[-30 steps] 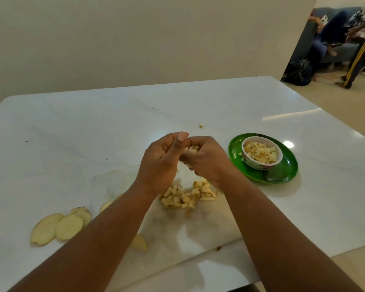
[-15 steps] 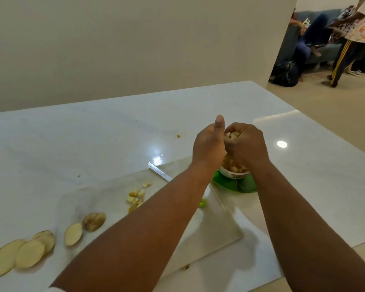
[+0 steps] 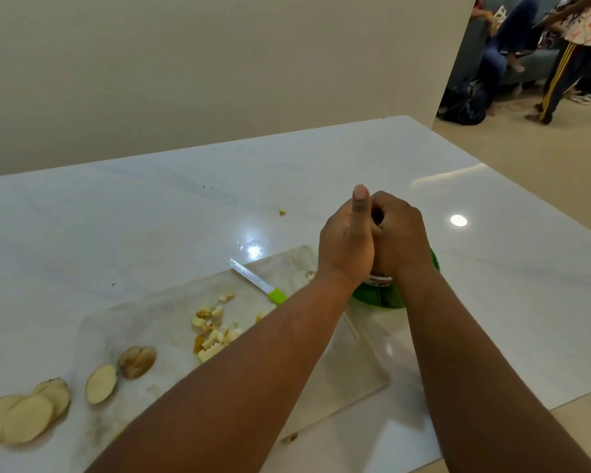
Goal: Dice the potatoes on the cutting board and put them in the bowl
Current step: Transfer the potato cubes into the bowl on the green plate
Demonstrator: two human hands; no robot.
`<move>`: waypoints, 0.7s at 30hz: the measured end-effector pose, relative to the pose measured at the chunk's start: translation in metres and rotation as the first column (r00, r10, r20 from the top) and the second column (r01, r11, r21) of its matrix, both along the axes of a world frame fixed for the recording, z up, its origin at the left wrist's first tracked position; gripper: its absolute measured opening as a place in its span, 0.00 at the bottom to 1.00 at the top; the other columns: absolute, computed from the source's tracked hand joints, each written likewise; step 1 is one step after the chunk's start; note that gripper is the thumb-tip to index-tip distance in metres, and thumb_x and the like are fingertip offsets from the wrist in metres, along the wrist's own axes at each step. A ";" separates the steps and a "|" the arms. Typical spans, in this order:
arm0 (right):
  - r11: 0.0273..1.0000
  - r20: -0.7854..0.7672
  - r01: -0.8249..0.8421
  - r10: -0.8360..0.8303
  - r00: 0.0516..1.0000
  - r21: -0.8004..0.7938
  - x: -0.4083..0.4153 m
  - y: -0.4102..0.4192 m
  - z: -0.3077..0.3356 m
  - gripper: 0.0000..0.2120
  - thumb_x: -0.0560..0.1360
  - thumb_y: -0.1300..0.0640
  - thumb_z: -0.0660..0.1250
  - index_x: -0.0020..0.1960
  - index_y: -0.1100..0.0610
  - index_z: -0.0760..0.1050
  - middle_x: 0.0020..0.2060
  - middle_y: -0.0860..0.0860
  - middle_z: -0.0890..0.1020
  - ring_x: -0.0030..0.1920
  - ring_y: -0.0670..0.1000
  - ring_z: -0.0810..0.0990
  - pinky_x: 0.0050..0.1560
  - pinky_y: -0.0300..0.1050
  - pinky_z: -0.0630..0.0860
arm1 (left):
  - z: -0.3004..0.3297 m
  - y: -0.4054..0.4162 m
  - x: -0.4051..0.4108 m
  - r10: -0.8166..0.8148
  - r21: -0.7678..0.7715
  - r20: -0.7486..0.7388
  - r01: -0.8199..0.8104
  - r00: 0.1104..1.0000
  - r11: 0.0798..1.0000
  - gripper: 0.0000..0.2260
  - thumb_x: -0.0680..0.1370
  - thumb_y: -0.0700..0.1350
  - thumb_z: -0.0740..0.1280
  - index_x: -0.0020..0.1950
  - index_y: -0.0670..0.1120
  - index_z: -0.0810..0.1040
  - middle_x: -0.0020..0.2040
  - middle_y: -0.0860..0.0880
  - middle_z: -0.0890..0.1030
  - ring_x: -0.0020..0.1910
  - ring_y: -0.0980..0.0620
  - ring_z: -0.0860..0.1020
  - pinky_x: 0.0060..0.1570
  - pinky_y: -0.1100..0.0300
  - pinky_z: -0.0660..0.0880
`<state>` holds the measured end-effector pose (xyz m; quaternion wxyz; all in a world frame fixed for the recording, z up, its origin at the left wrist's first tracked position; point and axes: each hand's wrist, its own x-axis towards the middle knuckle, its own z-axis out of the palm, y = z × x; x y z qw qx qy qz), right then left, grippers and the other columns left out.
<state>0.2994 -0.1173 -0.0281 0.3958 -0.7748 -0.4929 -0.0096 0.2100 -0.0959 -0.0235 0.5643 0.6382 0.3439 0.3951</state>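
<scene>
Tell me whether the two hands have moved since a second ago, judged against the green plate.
Yes. The left hand and right hand went from over the cutting board rightward to above the green plate.

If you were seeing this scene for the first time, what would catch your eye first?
First, the two hands pressed together in the middle: the left hand with thumb raised, against the curled right hand, both above the bowl on the green plate. Next, the potato dice on the cutting board, with the green-handled knife lying behind them. Last, the potato slices at the near left.
</scene>
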 end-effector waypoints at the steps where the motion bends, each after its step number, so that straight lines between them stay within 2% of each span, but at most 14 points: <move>1: 0.997 0.123 0.000 0.010 0.992 -0.081 0.000 0.000 -0.003 0.16 0.80 0.50 0.64 0.34 0.46 0.68 0.29 0.42 0.73 0.30 0.43 0.73 0.31 0.32 0.64 | -0.003 0.000 0.001 0.004 0.009 0.000 -0.004 1.000 1.000 0.30 0.80 0.72 0.52 0.48 0.50 0.81 0.43 0.51 0.83 0.45 0.60 0.81 0.51 0.61 0.77; 3: 0.982 0.291 0.002 0.053 0.955 -0.186 0.001 0.001 -0.007 0.12 0.79 0.55 0.66 0.37 0.49 0.75 0.30 0.45 0.76 0.32 0.46 0.77 0.35 0.36 0.69 | -0.010 0.001 0.005 0.032 0.010 -0.017 -0.031 0.999 0.999 0.29 0.78 0.73 0.58 0.57 0.51 0.83 0.49 0.52 0.85 0.50 0.61 0.81 0.56 0.58 0.78; 4: 0.983 0.303 0.010 0.047 0.952 -0.184 0.002 0.001 -0.008 0.10 0.79 0.56 0.67 0.39 0.52 0.77 0.31 0.46 0.77 0.34 0.47 0.78 0.36 0.37 0.70 | -0.012 0.002 0.006 0.051 0.008 -0.031 -0.050 0.998 0.999 0.27 0.77 0.72 0.60 0.58 0.53 0.83 0.50 0.55 0.85 0.52 0.60 0.82 0.59 0.55 0.79; 6: 0.997 0.173 0.016 -0.002 0.985 -0.078 0.004 -0.003 -0.007 0.07 0.79 0.55 0.66 0.42 0.53 0.79 0.33 0.44 0.77 0.34 0.46 0.77 0.36 0.36 0.68 | -0.013 0.003 0.006 0.064 -0.002 -0.033 -0.064 0.997 0.998 0.20 0.79 0.68 0.61 0.51 0.55 0.83 0.46 0.56 0.85 0.50 0.58 0.83 0.58 0.52 0.81; 8: 0.992 -0.109 0.043 -0.030 0.994 0.119 0.004 -0.008 -0.004 0.07 0.78 0.56 0.63 0.43 0.53 0.78 0.33 0.45 0.79 0.35 0.46 0.78 0.36 0.38 0.72 | -0.007 0.001 0.005 0.060 -0.025 -0.016 -0.061 0.998 0.998 0.18 0.83 0.66 0.57 0.46 0.57 0.80 0.44 0.52 0.85 0.48 0.54 0.83 0.56 0.53 0.81; 9: 0.979 -0.230 0.072 -0.027 0.973 0.189 0.002 -0.010 -0.001 0.08 0.78 0.57 0.62 0.44 0.53 0.79 0.35 0.46 0.80 0.37 0.46 0.79 0.39 0.40 0.75 | -0.005 0.000 0.005 0.063 -0.033 -0.017 -0.064 0.998 0.997 0.20 0.83 0.66 0.54 0.50 0.57 0.81 0.47 0.51 0.85 0.50 0.53 0.83 0.57 0.53 0.80; 11: 0.966 -0.384 0.128 -0.034 0.923 0.224 0.000 -0.013 0.002 0.10 0.78 0.59 0.58 0.49 0.52 0.78 0.40 0.48 0.83 0.43 0.47 0.82 0.46 0.44 0.81 | -0.003 -0.001 0.006 0.081 -0.029 -0.010 -0.081 0.997 0.996 0.28 0.81 0.69 0.49 0.59 0.55 0.81 0.52 0.53 0.85 0.53 0.55 0.83 0.62 0.51 0.79; 13: 0.963 -0.445 0.148 -0.034 0.895 0.226 -0.001 -0.016 0.006 0.12 0.79 0.59 0.56 0.53 0.50 0.77 0.44 0.48 0.84 0.46 0.47 0.83 0.51 0.46 0.81 | -0.004 -0.001 0.007 0.097 -0.004 0.006 -0.097 0.995 0.995 0.32 0.80 0.72 0.47 0.63 0.55 0.81 0.54 0.54 0.85 0.55 0.55 0.83 0.64 0.47 0.78; 15: 0.955 -0.480 0.166 -0.028 0.877 0.247 0.000 -0.021 0.010 0.12 0.81 0.58 0.55 0.56 0.49 0.76 0.45 0.47 0.85 0.47 0.46 0.84 0.51 0.43 0.81 | -0.008 -0.001 0.009 0.108 0.031 0.035 -0.109 0.994 0.994 0.35 0.76 0.76 0.45 0.63 0.56 0.81 0.56 0.54 0.85 0.56 0.55 0.83 0.63 0.48 0.79; 17: 0.954 -0.530 0.163 -0.004 0.848 0.253 0.002 -0.025 0.013 0.13 0.82 0.58 0.54 0.58 0.49 0.76 0.45 0.46 0.86 0.46 0.44 0.85 0.48 0.38 0.80 | -0.011 0.000 0.008 0.115 0.035 0.087 -0.119 0.989 0.992 0.41 0.71 0.82 0.44 0.65 0.57 0.79 0.58 0.54 0.84 0.59 0.56 0.82 0.64 0.51 0.77; 21: 0.986 -0.540 0.055 0.038 0.841 0.155 0.004 -0.027 0.010 0.14 0.84 0.55 0.53 0.62 0.45 0.74 0.48 0.45 0.85 0.48 0.42 0.84 0.51 0.38 0.79 | -0.009 0.006 0.007 0.019 0.004 0.146 -0.020 0.989 1.000 0.49 0.62 0.86 0.46 0.74 0.61 0.70 0.68 0.55 0.78 0.67 0.58 0.76 0.65 0.60 0.70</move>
